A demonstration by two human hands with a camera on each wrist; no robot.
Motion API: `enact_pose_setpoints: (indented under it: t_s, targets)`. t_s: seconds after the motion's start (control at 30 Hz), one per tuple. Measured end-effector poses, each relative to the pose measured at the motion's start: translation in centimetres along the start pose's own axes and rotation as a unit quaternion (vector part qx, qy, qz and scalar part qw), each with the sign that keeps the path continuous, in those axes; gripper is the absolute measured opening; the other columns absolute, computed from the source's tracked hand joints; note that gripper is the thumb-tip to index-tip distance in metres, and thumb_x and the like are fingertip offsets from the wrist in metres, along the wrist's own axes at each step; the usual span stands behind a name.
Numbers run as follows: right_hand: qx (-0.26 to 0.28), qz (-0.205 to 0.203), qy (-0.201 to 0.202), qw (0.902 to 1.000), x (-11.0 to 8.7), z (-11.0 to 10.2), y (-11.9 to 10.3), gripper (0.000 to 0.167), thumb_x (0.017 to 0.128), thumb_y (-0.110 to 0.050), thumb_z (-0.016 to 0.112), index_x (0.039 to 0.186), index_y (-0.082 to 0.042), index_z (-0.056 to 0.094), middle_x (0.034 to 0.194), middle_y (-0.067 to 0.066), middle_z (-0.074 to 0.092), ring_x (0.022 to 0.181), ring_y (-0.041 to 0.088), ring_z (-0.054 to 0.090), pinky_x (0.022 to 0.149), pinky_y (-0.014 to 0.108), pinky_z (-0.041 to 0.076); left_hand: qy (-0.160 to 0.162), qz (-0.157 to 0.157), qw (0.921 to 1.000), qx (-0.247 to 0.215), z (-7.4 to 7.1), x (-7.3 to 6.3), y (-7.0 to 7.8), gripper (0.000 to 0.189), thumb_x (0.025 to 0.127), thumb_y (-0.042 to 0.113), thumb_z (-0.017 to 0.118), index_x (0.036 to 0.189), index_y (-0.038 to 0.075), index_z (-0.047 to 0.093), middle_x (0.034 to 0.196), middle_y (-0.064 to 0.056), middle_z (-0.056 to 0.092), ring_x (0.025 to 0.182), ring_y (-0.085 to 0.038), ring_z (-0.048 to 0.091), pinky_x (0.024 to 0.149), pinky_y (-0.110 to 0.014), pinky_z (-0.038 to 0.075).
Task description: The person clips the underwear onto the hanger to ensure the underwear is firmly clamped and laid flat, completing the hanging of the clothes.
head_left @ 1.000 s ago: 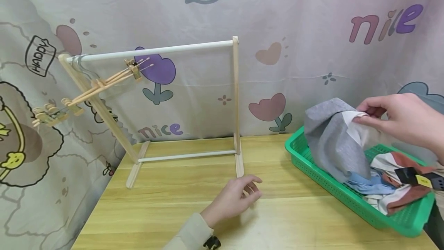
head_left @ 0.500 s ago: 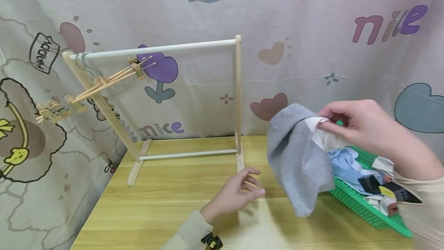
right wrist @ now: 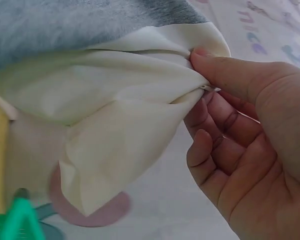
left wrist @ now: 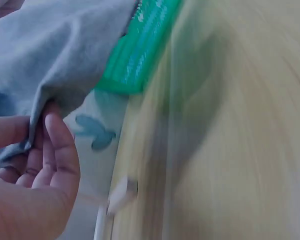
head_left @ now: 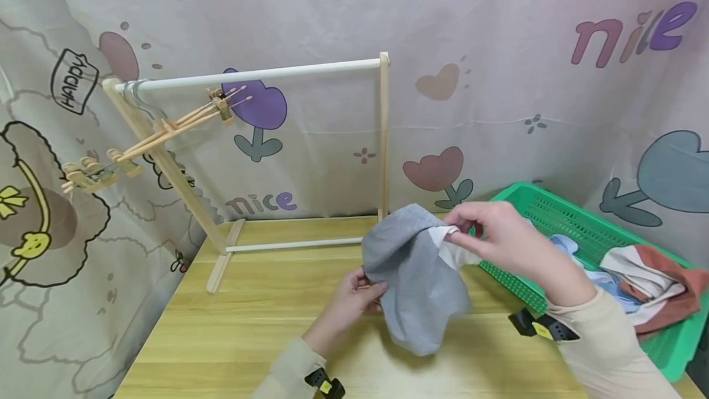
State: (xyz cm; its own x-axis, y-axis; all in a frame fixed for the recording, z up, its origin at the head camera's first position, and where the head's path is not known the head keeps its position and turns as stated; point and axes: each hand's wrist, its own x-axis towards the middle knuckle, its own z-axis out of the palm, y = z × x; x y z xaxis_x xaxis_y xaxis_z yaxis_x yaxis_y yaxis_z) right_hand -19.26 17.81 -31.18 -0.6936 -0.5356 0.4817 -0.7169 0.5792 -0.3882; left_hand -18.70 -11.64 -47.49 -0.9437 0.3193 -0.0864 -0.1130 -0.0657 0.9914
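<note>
A grey and white piece of cloth [head_left: 418, 291], perhaps a small garment, hangs in loose folds above the table. My right hand [head_left: 506, 242] pinches its white part between thumb and forefinger; in the right wrist view the white fabric [right wrist: 125, 107] droops from those fingertips. On the other side my left hand [head_left: 349, 300] grips a grey edge. Seen from the left wrist, a fold of grey cloth [left wrist: 65, 60] runs between the thumb and the bent fingers. The cloth's full shape is hidden by its folds.
A green perforated basket [head_left: 504, 196] at the right holds light blue cloth [head_left: 612, 288] and rust-and-white cloth [head_left: 684, 291]. A wooden rack [head_left: 260, 72] stands at the back left, bearing a hanger with clips [head_left: 172, 131]. A patterned curtain [head_left: 471, 11] lines the back.
My right hand has carried the grey and white cloth leftward out from over the basket. My left hand, empty before, has taken hold of the cloth's grey edge.
</note>
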Motion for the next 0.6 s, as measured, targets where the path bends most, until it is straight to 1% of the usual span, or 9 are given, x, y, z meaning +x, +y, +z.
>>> enact_pose_setpoints:
  t_s: [0.1, 0.17, 0.23, 0.33, 0.4, 0.5, 0.6]
  targets:
    - [0.018, 0.019, -0.023, 0.9994, -0.9, 1.9, 0.4, 0.016, 0.092, -0.009, 0.084, 0.099, -0.022, 0.079, 0.085, -0.019, 0.071, 0.077, -0.005, 0.059, 0.064, 0.022, 0.053, 0.037, 0.019, 0.9977, 0.053, -1.6, -0.4, 0.0, 0.029, 0.101, 0.002, 0.069, 0.124, -0.012, 0.059, 0.093, -0.004, 0.072, 0.073, -0.007, 0.068, 0.070, -0.025, 0.061]
    - [0.027, 0.025, -0.043, 0.9984, -1.6, 3.3, 0.7, 0.014, 0.092, -0.009, 0.083, 0.098, -0.021, 0.079, 0.086, -0.016, 0.072, 0.077, -0.005, 0.060, 0.065, 0.022, 0.055, 0.063, 0.036, 0.9922, 0.102, -2.6, -0.8, 0.1, 0.024, 0.100, 0.002, 0.070, 0.119, -0.011, 0.063, 0.092, -0.007, 0.070, 0.074, -0.007, 0.066, 0.069, -0.026, 0.061]
    - [0.034, 0.024, -0.066, 0.9970, -2.4, 4.8, 0.8, 0.011, 0.092, -0.010, 0.083, 0.097, -0.019, 0.078, 0.087, -0.014, 0.073, 0.077, -0.005, 0.060, 0.066, 0.023, 0.057, 0.088, 0.051, 0.9828, 0.154, -3.6, -1.2, 0.1, 0.017, 0.099, 0.003, 0.072, 0.113, -0.006, 0.067, 0.091, -0.008, 0.068, 0.076, -0.007, 0.063, 0.069, -0.025, 0.059]
    - [0.040, 0.018, -0.106, 0.9934, -3.7, 7.1, 0.8, 0.010, 0.091, -0.011, 0.084, 0.094, -0.018, 0.077, 0.087, -0.012, 0.074, 0.076, -0.007, 0.058, 0.065, 0.021, 0.057, 0.116, 0.075, 0.9624, 0.234, -4.8, -1.7, 0.2, 0.007, 0.097, 0.003, 0.076, 0.101, 0.003, 0.071, 0.088, -0.007, 0.067, 0.078, -0.009, 0.062, 0.069, -0.023, 0.056]
    - [0.044, 0.014, -0.131, 0.9902, -4.7, 8.6, 0.6, 0.011, 0.090, -0.013, 0.085, 0.092, -0.020, 0.076, 0.087, -0.013, 0.073, 0.075, -0.008, 0.056, 0.065, 0.019, 0.055, 0.125, 0.081, 0.9493, 0.277, -5.5, -2.1, 0.1, 0.009, 0.094, 0.002, 0.077, 0.095, 0.008, 0.071, 0.087, -0.005, 0.068, 0.080, -0.010, 0.062, 0.071, -0.021, 0.054]
    - [0.056, 0.008, -0.170, 0.9839, -6.1, 10.9, 0.6, 0.014, 0.089, -0.015, 0.086, 0.087, -0.023, 0.075, 0.083, -0.017, 0.069, 0.072, -0.009, 0.051, 0.062, 0.016, 0.050, 0.120, 0.079, 0.9386, 0.314, -6.4, -2.7, -0.1, 0.016, 0.091, -0.004, 0.077, 0.090, 0.010, 0.070, 0.086, -0.003, 0.070, 0.081, -0.011, 0.064, 0.072, -0.022, 0.055]
    - [0.068, 0.011, -0.211, 0.9750, -7.2, 12.7, 0.6, 0.018, 0.089, -0.014, 0.086, 0.082, -0.025, 0.072, 0.079, -0.021, 0.062, 0.069, -0.009, 0.048, 0.060, 0.014, 0.047, 0.105, 0.073, 0.9281, 0.350, -7.0, -3.1, -0.5, 0.024, 0.085, -0.014, 0.070, 0.089, 0.010, 0.071, 0.086, -0.003, 0.071, 0.082, -0.012, 0.064, 0.073, -0.022, 0.055]
